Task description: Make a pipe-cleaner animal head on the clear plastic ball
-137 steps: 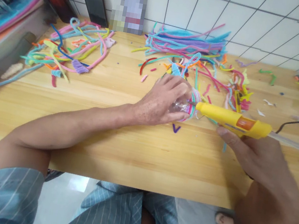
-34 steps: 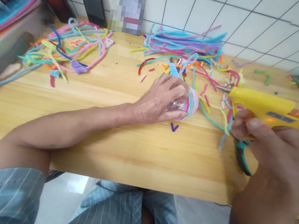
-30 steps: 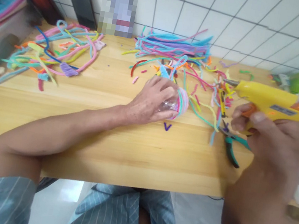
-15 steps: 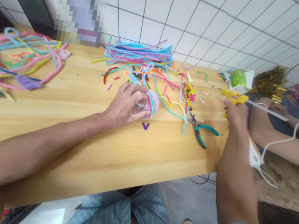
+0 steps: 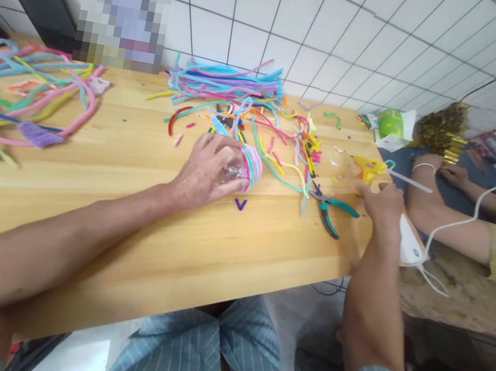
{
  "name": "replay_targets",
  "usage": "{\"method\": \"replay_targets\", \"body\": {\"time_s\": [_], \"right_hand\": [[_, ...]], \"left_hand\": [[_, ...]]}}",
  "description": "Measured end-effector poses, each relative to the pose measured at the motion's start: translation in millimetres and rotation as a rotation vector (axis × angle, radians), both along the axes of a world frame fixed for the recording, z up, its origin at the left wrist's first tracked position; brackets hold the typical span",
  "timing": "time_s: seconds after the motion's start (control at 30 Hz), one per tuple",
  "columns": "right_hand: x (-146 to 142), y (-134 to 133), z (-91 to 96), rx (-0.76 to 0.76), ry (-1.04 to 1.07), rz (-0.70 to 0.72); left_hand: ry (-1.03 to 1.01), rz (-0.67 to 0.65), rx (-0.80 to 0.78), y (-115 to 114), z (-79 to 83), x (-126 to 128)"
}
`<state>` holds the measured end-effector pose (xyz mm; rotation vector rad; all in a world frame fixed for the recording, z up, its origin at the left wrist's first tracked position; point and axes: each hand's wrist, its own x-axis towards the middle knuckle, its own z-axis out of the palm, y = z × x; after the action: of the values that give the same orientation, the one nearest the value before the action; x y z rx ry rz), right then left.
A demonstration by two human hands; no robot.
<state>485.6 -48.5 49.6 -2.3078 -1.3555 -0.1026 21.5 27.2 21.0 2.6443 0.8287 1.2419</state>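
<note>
A craft workroom, to judge by the long wooden table [image 5: 226,252] against a white tiled wall [image 5: 333,28], strewn with heaps of coloured pipe cleaners [image 5: 227,83], green-handled pliers [image 5: 332,210] and a yellow glue gun [image 5: 369,168].

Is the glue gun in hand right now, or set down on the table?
Set down. The yellow glue gun rests on the table near its right edge; the right hand is just beside it, fingers loose, not gripping it.
</note>
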Motion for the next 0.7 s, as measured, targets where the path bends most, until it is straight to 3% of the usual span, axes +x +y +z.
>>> {"method": "replay_targets", "body": {"time_s": [0.07,0.2,0.43,0.7], "right_hand": [[-15,-15,-0.5,-0.003,0.007,-0.023],[-56,-26,-4.5,-0.041,0.074,0.116],[-102,-8,4.0,-0.050,0.080,0.239],[-123,6,8.6,-0.111,0.051,0.354]], "left_hand": [[-0.003,-0.012,-0.007,0,0.2,0],[-0.006,-0.022,-0.040,-1,1.9,0],[-0.020,-0.027,-0.105,-3,1.8,1],[-0.059,-0.053,0.017,-3,-0.1,0]]}}
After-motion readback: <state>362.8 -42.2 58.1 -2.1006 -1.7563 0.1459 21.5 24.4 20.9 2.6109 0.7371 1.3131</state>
